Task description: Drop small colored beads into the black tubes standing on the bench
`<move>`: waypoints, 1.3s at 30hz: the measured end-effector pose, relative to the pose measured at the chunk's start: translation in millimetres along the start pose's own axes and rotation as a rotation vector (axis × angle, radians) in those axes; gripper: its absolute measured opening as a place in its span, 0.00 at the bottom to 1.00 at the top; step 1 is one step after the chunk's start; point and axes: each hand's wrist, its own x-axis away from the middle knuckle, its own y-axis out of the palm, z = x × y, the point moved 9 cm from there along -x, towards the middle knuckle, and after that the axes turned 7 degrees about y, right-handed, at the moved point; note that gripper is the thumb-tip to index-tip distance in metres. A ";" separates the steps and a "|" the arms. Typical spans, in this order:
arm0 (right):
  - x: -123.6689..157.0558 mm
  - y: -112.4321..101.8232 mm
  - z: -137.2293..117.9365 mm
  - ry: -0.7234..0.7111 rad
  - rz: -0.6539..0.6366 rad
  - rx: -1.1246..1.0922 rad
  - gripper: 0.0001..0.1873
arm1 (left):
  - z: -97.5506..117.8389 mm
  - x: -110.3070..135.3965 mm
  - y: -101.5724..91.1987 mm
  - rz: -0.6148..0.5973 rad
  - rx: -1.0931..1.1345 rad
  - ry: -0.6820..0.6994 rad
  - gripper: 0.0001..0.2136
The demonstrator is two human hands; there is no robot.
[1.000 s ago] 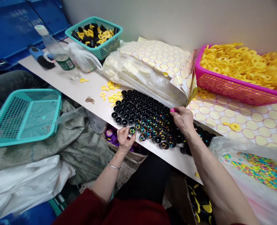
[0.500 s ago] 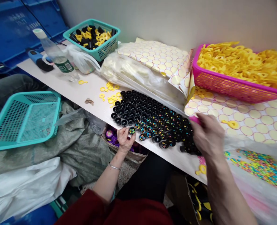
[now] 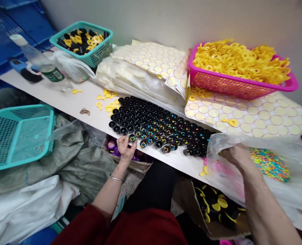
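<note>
My left hand (image 3: 126, 148) is closed around a small black cup (image 3: 132, 137) at the table's front edge. Colourful beads show inside that cup. Beside it stand tightly packed rows of black cups (image 3: 151, 119); those on the left look empty, while many in the middle and right hold beads. My right hand (image 3: 234, 154) reaches into a clear plastic bag (image 3: 214, 143) on the right. Its fingers are curled and partly hidden by the plastic, near a pink tool (image 3: 220, 167) seen blurred through the film. A heap of multicoloured beads (image 3: 270, 163) lies in the bag.
A pink basket (image 3: 232, 83) full of yellow rings stands behind on sheets of round stickers (image 3: 253, 117). At the back left are a teal basket (image 3: 99, 54) and a bottle (image 3: 42, 64). Open cartons (image 3: 209, 217) sit below the table edge, beside an empty teal basket (image 3: 48, 143).
My right hand has gone from above the right-hand cups, with a pink tool in it, down into the bead bag. My left hand stays on its cup. The view has shifted right.
</note>
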 end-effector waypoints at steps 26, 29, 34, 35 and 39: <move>67.2 -27.1 82.0 0.276 0.326 -0.308 0.12 | -18.6 -10.9 10.3 -0.083 0.015 -0.069 0.18; 69.2 -28.1 66.8 0.221 0.283 -0.142 0.14 | -16.2 -13.5 9.0 -0.096 0.007 -0.073 0.17; 61.0 -25.7 37.6 0.163 0.124 0.216 0.16 | -16.3 -16.1 9.7 -0.110 0.006 -0.067 0.18; 57.9 -23.1 32.0 0.157 0.068 0.275 0.16 | -16.7 -16.1 9.4 -0.106 0.006 -0.067 0.18; 47.4 -16.7 12.0 0.110 -0.079 0.364 0.16 | -15.9 -14.9 8.4 -0.100 0.001 -0.055 0.17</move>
